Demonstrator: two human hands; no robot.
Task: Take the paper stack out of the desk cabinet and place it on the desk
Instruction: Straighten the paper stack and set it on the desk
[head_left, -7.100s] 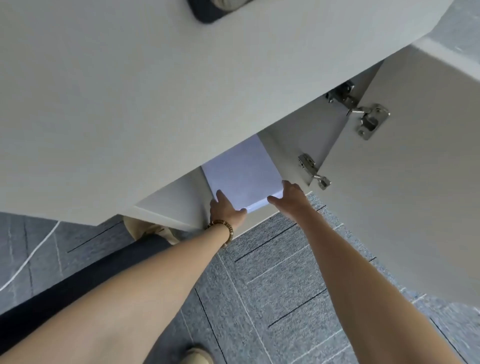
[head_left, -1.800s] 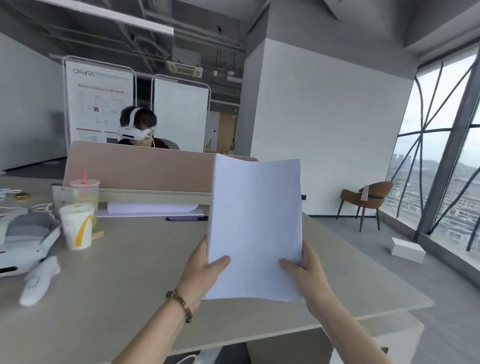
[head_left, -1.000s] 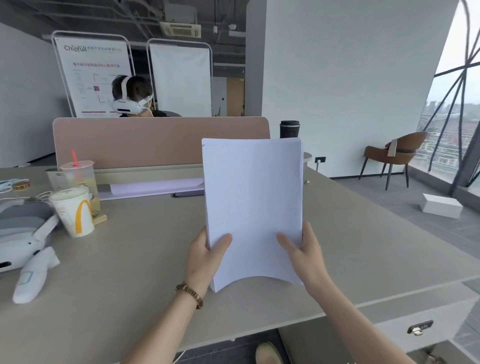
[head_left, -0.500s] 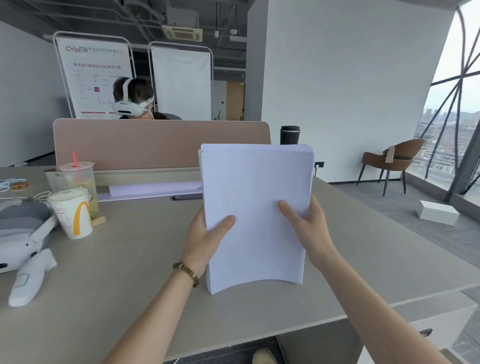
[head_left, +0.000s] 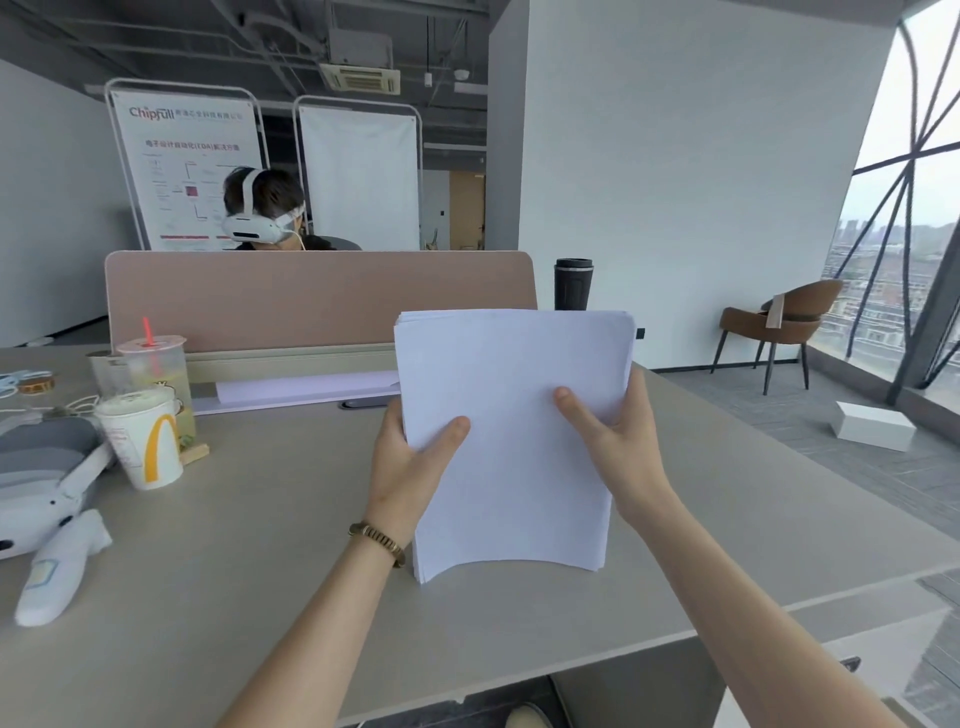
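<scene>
We see both forearms reaching in from the lower edge of the frame toward its centre, where the paper stack (head_left: 511, 441) is held nearly upright over the grey worktop (head_left: 249, 561), its lower edge bowed and either touching the surface or just above it; we cannot tell which. Our left hand (head_left: 410, 467) has its grip clamped on the stack's left edge, thumb laid across the front sheet and the fingers hidden behind; a beaded bracelet (head_left: 376, 540) circles that wrist. Our right hand (head_left: 618, 441) has its grip clamped on the right edge the same way, thumb pointing up and left over the paper. At the left of the frame stands a white paper cup (head_left: 143, 441) bearing a yellow arch logo, just in front of a clear lidded drink cup (head_left: 156, 369) with a red straw. In the upper left, a white banner (head_left: 187, 166) reads "Chipfull" at its top; we cannot read the smaller lines below it
</scene>
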